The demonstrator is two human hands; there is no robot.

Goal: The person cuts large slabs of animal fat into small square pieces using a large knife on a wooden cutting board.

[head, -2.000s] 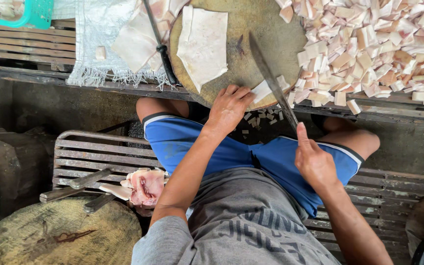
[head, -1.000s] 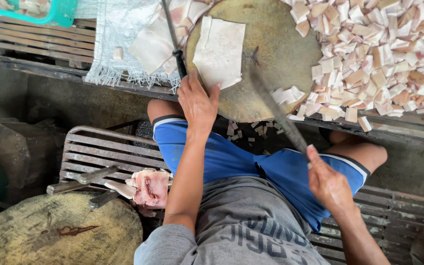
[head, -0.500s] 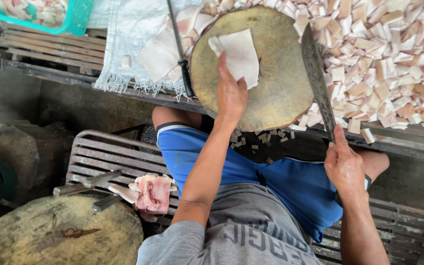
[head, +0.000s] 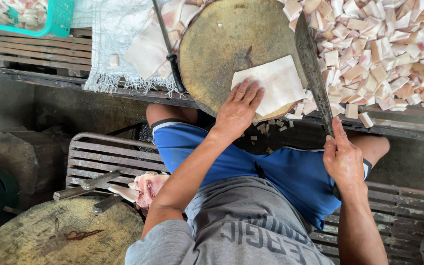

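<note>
We press a pale slab of pork fat flat on the round wooden chopping block, at its near right edge, part of the slab overhanging toward us. Left hand lies on the slab's near-left corner, fingers spread and flat on it, holding it down. Right hand is wrapped tight round the handle of a long cleaver, fingers closed on the handle, index laid along it; the blade is raised, tilted up and away, just right of the slab, not touching it. Step in hand, as we judge it: slab positioned and pinned, blade poised before a cut. The next move calls for bringing the edge down on the slab well clear of the left fingers, with the slab kept steady. Right of the block a big heap of cut fat cubes covers the counter; a few bits lie at its near edge. Left of the block, a second dark-handled knife lies on a white woven sack with more uncut pieces. Teal basket at far left. Near our seat, another wooden block and a pinkish meat piece on a slatted bench.
</note>
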